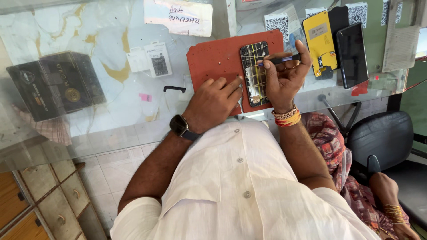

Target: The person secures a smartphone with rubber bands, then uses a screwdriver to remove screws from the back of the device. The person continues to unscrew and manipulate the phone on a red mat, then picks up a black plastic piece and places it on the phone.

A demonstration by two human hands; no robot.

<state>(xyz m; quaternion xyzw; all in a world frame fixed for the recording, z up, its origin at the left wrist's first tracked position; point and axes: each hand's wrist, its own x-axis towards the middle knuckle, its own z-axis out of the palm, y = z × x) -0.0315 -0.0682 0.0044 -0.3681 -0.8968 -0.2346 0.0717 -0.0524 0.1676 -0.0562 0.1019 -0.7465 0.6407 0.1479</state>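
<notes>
Opened black smartphone (255,73), back cover off and its board and yellow strips showing, lies lengthwise on the right half of a red rubber work mat (213,58) on the pale marbled glass counter (111,89).

Starting at the far left, a dark boxed item (55,84) sits under the glass, well apart from the work. Further in, two small white blister packs (149,60) lie near the mat's left edge, with a small black clip (174,88) just below them.

Now the left hand (213,102), smartwatch (180,126) on the wrist: it rests palm down on the mat's lower part, fingers together and slightly curled, fingertips touching the phone's left edge and pinning it.

Over to the right hand (284,75), thread bangles at the wrist: thumb and fingers are clamped on a slim blue-and-black tool (278,60), held crosswise over the phone's upper half. The tip is hidden, so I cannot tell what it touches.

Judging from this, the work goes best with the left hand kept firm against the phone's edge and the tool pressed lightly and steered slowly.

At the right, a yellow phone case (320,42) and a black phone (352,55) lie beside the mat; another person's bangled arm (389,200) shows at the bottom right.
</notes>
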